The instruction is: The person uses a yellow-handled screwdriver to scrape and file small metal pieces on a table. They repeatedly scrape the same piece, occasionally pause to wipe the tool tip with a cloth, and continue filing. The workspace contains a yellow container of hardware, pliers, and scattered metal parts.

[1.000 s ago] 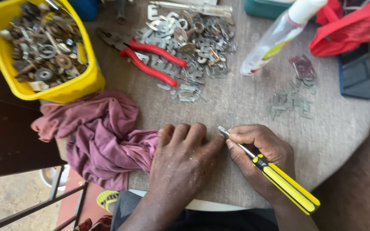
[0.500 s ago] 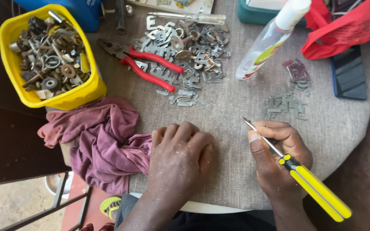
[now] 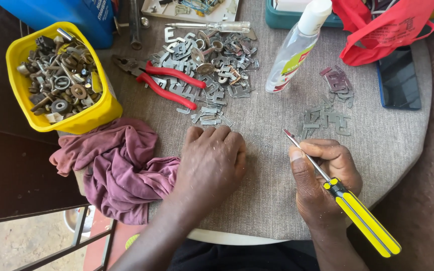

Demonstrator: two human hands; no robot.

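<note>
Lower right of the frame, the right hand (image 3: pixel 327 175) is gripping a yellow-and-black-handled steel screwdriver (image 3: pixel 342 193), shaft slanting toward upper left. The left hand (image 3: pixel 212 160) is lying flat, fingers together, pressing the grey fabric worktop (image 3: pixel 267 120) beside it, nearer the maroon cloth rag (image 3: pixel 116 165).

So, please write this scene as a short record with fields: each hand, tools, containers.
left hand: flat, palm down on the grey fabric-covered round table
right hand: holds yellow-and-black-handled screwdriver, tip raised
tools: red-handled pliers beside heap of small grey metal plates
containers: yellow plastic tub of washers and bolts
cloth: crumpled mauve rag, touching left hand
</note>
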